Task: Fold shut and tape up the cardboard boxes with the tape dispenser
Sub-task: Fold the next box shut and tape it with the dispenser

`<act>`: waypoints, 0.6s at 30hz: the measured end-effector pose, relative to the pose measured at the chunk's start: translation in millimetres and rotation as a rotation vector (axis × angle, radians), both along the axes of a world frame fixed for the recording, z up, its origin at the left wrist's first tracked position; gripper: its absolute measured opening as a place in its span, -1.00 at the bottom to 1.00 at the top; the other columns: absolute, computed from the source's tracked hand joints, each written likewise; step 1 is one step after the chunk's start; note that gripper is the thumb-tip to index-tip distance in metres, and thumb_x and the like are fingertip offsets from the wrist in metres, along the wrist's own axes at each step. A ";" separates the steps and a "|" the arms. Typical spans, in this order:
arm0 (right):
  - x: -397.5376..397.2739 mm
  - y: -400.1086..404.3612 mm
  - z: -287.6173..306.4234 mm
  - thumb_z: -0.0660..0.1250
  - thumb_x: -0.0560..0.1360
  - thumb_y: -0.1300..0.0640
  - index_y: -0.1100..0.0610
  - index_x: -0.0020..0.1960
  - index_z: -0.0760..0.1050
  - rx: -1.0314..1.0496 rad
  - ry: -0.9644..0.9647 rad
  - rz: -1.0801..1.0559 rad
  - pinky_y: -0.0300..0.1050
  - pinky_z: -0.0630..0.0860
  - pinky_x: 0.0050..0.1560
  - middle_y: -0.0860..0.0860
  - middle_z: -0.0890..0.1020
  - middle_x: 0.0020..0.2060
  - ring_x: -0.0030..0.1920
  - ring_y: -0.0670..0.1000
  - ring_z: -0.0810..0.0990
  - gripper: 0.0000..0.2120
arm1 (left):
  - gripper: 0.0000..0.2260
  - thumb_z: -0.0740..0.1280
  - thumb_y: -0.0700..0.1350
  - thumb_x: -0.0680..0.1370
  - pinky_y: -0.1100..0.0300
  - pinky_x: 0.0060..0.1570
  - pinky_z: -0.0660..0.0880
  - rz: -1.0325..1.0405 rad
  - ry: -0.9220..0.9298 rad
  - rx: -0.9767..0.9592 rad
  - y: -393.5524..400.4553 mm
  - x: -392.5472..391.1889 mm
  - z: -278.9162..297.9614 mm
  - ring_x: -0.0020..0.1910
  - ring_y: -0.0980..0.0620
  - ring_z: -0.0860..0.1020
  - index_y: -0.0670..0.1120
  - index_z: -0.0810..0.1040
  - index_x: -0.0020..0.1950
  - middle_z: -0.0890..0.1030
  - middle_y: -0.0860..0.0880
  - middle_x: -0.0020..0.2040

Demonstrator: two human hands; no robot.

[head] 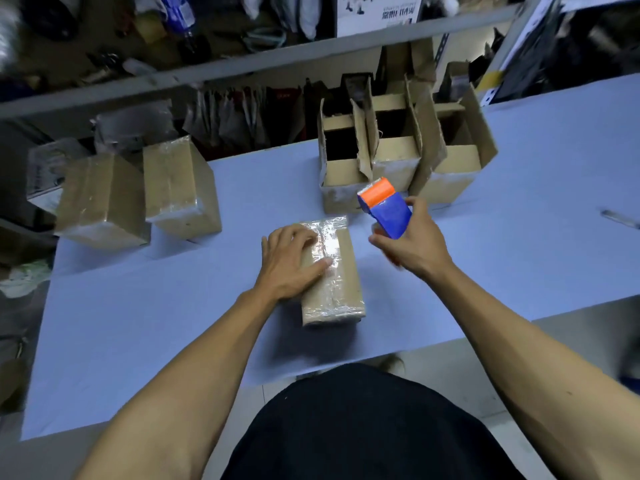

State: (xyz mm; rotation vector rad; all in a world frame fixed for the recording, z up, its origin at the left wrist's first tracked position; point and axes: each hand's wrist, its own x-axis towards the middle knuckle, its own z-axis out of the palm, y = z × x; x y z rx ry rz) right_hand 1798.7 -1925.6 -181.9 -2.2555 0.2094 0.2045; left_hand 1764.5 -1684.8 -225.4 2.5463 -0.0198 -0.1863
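A small cardboard box (341, 278), closed and with clear tape running down its top seam, lies in the middle of the blue table (138, 323). My left hand (291, 261) lies flat on the box's left half, fingers spread over the tape. My right hand (412, 237) grips the blue and orange tape dispenser (384, 206) in the air just right of the box, apart from it. Three boxes with flaps standing up (401, 150) sit behind the dispenser. Two taped boxes (138, 192) lie at the left.
A metal shelf (242, 64) packed with bags and goods runs along the far side of the table. A thin grey tool (620, 218) lies at the table's right edge. The table's near edge is close to my body.
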 end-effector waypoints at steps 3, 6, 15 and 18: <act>8.0 9.0 20.8 0.43 0.39 -0.09 0.00 0.21 0.33 -0.116 -0.042 0.152 -0.03 0.55 -0.17 -0.03 0.61 -0.11 -0.16 0.06 0.60 -0.52 | -0.66 0.25 0.16 0.57 0.18 0.19 0.31 0.177 -0.111 -0.123 -5.7 23.1 25.2 0.23 -0.06 0.44 -0.06 0.60 0.14 0.60 0.01 0.13; 13.8 16.7 36.5 0.44 0.39 -0.11 -0.01 0.17 0.36 -0.140 -0.134 0.270 -0.04 0.51 -0.17 -0.06 0.58 -0.12 -0.14 0.06 0.57 -0.55 | -0.70 0.24 0.08 0.63 0.17 -0.06 0.42 0.424 -0.006 -0.503 -15.4 46.2 67.7 -0.04 -0.03 0.58 -0.11 0.61 -0.04 0.64 -0.02 -0.08; 20.0 24.1 52.2 0.52 0.38 -0.04 -0.02 0.17 0.35 -0.041 -0.282 0.437 0.11 0.59 -0.10 -0.03 0.59 -0.05 -0.13 0.02 0.60 -0.52 | -0.84 0.39 0.02 0.57 0.07 -0.09 0.59 0.396 0.529 -1.092 -5.0 62.8 112.9 -0.18 0.04 0.62 -0.06 0.62 -0.09 0.65 -0.02 -0.22; 21.3 24.4 52.8 0.52 0.38 -0.02 0.00 0.18 0.35 -0.069 -0.299 0.473 0.09 0.59 -0.11 -0.02 0.57 -0.03 -0.12 0.03 0.59 -0.52 | -0.88 0.39 -0.06 0.58 0.05 -0.04 0.59 0.397 0.502 -1.060 -2.0 61.7 114.9 -0.19 0.03 0.63 -0.07 0.62 -0.12 0.65 -0.03 -0.22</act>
